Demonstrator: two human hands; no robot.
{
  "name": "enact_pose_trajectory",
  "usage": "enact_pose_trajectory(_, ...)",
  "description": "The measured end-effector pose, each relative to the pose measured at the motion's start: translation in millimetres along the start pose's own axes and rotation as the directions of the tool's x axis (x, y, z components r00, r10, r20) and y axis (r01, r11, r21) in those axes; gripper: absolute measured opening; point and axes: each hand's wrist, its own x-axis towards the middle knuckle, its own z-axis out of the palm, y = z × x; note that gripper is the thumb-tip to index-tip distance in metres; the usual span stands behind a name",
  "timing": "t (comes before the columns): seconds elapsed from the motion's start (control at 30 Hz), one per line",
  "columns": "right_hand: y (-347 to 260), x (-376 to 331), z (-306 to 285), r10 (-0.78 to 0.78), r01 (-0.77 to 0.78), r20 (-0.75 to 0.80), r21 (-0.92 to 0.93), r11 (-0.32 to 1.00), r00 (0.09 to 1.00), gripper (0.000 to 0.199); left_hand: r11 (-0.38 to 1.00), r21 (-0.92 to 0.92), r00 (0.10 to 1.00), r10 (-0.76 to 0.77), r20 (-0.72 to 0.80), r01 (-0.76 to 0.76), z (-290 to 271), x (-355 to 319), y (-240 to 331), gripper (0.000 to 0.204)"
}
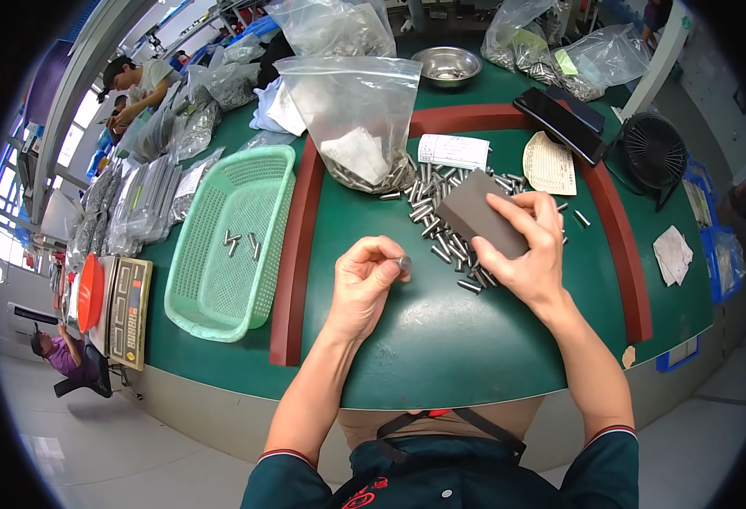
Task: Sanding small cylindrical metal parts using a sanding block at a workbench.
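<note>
My left hand pinches a small metal pin between thumb and fingertips, its round end turned outward. In my right hand is a grey-brown rectangular block, gripped along its side by thumb and fingers. The block is tilted over a loose pile of shiny metal pins and hides part of it. A gap separates the held pin from the block. Left of my hands stands a green plastic basket with several pins on its bottom.
Red-brown rails border the green work surface on three sides. A clear bag of pins stands behind the pile, near paper slips. A black phone and fan are at right; a scale is far left.
</note>
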Motion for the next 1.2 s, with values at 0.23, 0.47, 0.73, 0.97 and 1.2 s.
enact_pose_trajectory(0.23,-8,0,-3,0.037,-0.026,-0.059,0.169,0.985,0.998,0.053,0.881,-0.430,0.980,-0.185,0.073,0.198,-7,3,-3,0.020)
enact_pose_trajectory(0.47,-5,0,-2,0.054,-0.046,-0.053,0.149,0.988,0.997,0.053,0.873,-0.437,0.976,-0.195,0.100,0.219,-9,3,-4,0.021)
enact_pose_trajectory(0.73,-2,2,-5,0.076,-0.062,-0.079,0.165,0.984,0.994,0.052,0.978,-0.118,0.971,-0.187,-0.152,0.170,3,0,0,0.019)
enact_pose_trajectory(0.97,0,4,-6,0.092,-0.076,-0.094,0.161,0.984,0.991,0.052,0.794,0.599,0.981,0.180,-0.070,-0.103,14,0,-4,0.017)
enact_pose_trajectory(1.2,3,3,-9,0.027,-0.019,-0.064,0.121,0.993,0.998,0.050,0.700,0.707,0.979,0.196,-0.057,-0.099,18,-1,-5,0.017)
